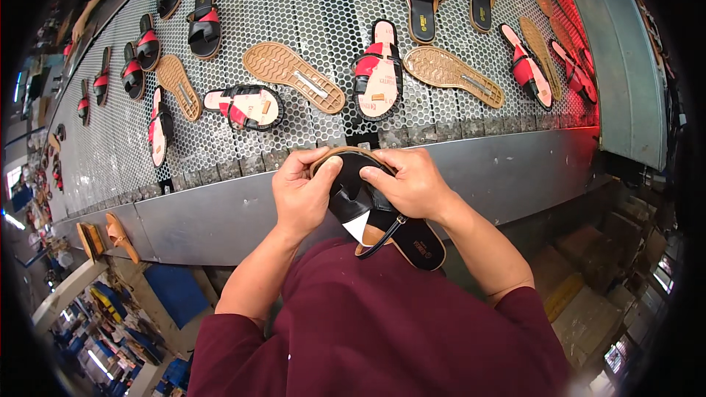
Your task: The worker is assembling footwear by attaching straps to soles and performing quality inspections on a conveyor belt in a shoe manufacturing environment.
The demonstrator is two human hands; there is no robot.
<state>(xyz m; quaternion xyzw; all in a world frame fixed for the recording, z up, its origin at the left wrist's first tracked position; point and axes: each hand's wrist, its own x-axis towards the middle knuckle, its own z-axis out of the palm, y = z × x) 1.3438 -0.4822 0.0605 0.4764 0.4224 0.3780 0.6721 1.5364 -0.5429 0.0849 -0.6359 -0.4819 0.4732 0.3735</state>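
Close to my body, just off the conveyor's near edge, I grip a black sandal point(419, 244) with a white patch, a thin buckled strap and a tan sole edge. Its toe end points away from me and its heel lies toward my right forearm. My left hand point(303, 190) pinches the left of the toe end, thumb on top and fingers underneath. On the other side of the toe, my right hand point(412, 182) presses with its thumb on the upper, its fingers curled round the sole edge. The sole's underside is hidden.
A perforated metal conveyor point(294, 15) carries several shoe parts: tan soles point(293, 73), red-and-black uppers point(379, 73) and black sandals point(419, 0). A metal housing point(625, 51) with red glow stands at right. Tan sandals point(121, 235) sit by the lower left edge. Another person's arm point(88, 11) shows far left.
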